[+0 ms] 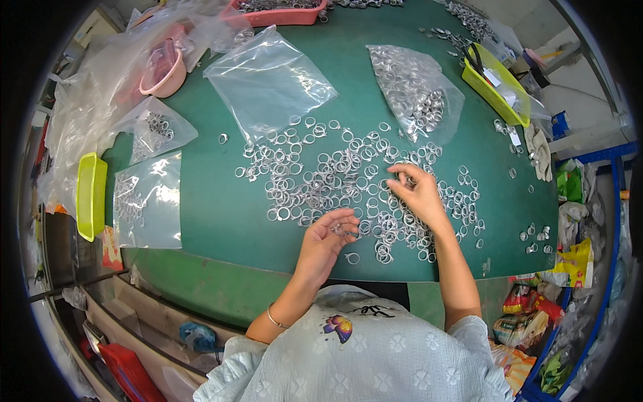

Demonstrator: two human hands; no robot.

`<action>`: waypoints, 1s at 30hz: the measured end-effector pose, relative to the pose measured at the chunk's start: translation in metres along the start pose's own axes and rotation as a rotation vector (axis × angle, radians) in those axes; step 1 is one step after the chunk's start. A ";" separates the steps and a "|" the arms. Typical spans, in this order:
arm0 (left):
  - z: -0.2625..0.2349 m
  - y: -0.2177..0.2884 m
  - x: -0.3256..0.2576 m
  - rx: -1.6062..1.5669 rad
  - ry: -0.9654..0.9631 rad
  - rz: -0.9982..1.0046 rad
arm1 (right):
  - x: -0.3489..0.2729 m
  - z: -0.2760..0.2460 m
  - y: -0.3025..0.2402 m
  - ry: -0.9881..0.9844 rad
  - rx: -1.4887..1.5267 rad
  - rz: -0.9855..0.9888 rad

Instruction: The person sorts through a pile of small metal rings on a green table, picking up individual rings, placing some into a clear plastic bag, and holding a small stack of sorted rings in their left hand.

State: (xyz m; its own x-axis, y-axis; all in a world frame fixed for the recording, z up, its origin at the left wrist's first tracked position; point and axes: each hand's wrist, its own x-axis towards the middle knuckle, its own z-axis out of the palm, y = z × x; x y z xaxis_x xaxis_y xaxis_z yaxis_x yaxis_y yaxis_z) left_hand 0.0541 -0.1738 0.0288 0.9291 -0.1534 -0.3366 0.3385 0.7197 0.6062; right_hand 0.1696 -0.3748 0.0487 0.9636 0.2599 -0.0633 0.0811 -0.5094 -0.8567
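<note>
Many small silver metal rings with little lugs (284, 184) lie loosely spread over the green table (214, 221) in front of me. My left hand (328, 238) is at the near edge of the spread, its fingers curled around one or more of the metal rings (338, 230). Over the right part of the spread, my right hand (416, 191) has its thumb and fingers bent toward each other. What sits between those fingertips is too small to make out. A lone ring (352, 258) lies just below my left hand.
Beyond the rings lie a flat clear bag (268, 80) and a ring-filled bag (418, 94). Smaller bags (147, 201), a yellow basket (92, 194) and a pink basin (164, 75) are at left. A yellow-green basket (495, 84) stands right; a red tray (281, 15) is far back.
</note>
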 end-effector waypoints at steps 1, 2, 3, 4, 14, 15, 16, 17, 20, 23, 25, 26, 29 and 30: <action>-0.001 0.000 -0.001 -0.010 -0.015 0.012 | 0.000 0.006 -0.001 0.020 -0.255 -0.109; 0.000 0.000 -0.003 -0.019 -0.008 0.004 | -0.001 0.010 -0.004 0.019 -0.373 -0.119; 0.002 0.001 -0.006 -0.028 -0.002 -0.004 | -0.003 0.013 -0.007 0.019 -0.491 -0.128; 0.004 0.003 -0.008 -0.038 0.005 -0.011 | -0.004 0.015 -0.006 0.063 -0.549 -0.119; -0.020 0.013 -0.029 0.076 0.115 0.099 | 0.000 0.043 -0.025 0.050 -0.404 -0.288; -0.020 0.013 -0.029 0.072 0.122 0.098 | 0.001 0.051 -0.031 0.027 -0.434 -0.284; -0.020 0.013 -0.030 0.067 0.127 0.097 | 0.005 0.054 -0.026 0.055 -0.467 -0.290; -0.018 0.013 -0.031 0.078 0.141 0.100 | 0.008 0.058 -0.021 0.085 -0.500 -0.297; -0.019 0.013 -0.035 0.085 0.184 0.120 | 0.010 0.046 -0.015 0.209 -0.590 -0.242; -0.022 0.015 -0.037 0.068 0.204 0.124 | 0.004 0.031 -0.018 0.200 -0.579 -0.111; -0.024 0.020 -0.039 0.073 0.232 0.124 | -0.001 0.032 -0.027 0.111 -0.395 -0.060; -0.026 0.021 -0.038 0.076 0.236 0.139 | -0.003 0.035 -0.028 0.054 -0.301 -0.057; -0.037 0.034 -0.038 0.124 0.285 0.216 | -0.015 0.050 -0.037 0.036 -0.173 -0.170; -0.042 0.043 -0.037 0.160 0.318 0.267 | -0.017 0.055 -0.035 0.060 -0.157 -0.222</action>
State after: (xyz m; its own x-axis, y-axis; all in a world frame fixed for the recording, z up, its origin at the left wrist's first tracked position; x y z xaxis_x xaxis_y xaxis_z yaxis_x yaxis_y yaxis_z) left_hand 0.0280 -0.1088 0.0366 0.9032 0.2576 -0.3433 0.1355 0.5880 0.7975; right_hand 0.1361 -0.3164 0.0520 0.9309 0.3324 0.1516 0.3258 -0.5678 -0.7559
